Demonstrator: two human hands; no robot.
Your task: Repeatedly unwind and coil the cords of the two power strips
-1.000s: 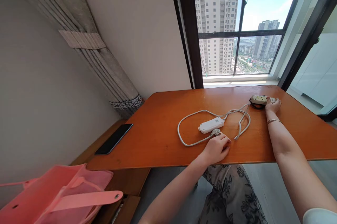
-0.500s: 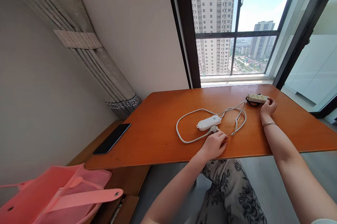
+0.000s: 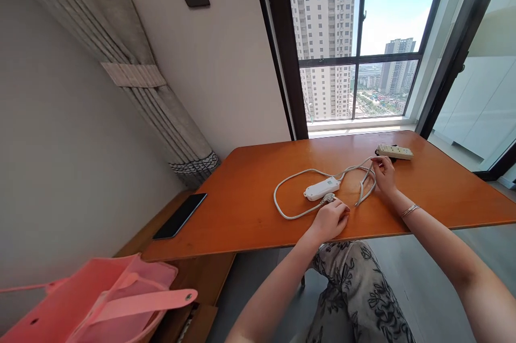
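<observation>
A white power strip lies on the wooden table, its white cord looped around it. At the end of the cord is a grey-white plug, and my left hand rests on the tabletop with its curled fingers against the plug. My right hand is at the far right of the loop, thumb and fingertips pinched together on the white cord. Just beyond this hand sits a beige power strip with a dark cord, mostly hidden behind it.
The wooden table stands before a window. A black tablet lies near its left edge. Below left is a pink bag with a strap. A curtain hangs at the wall.
My right hand has left the beige power strip and moved left to the white cord, closing on it. My left hand stays by the plug. The view has shifted slightly.
</observation>
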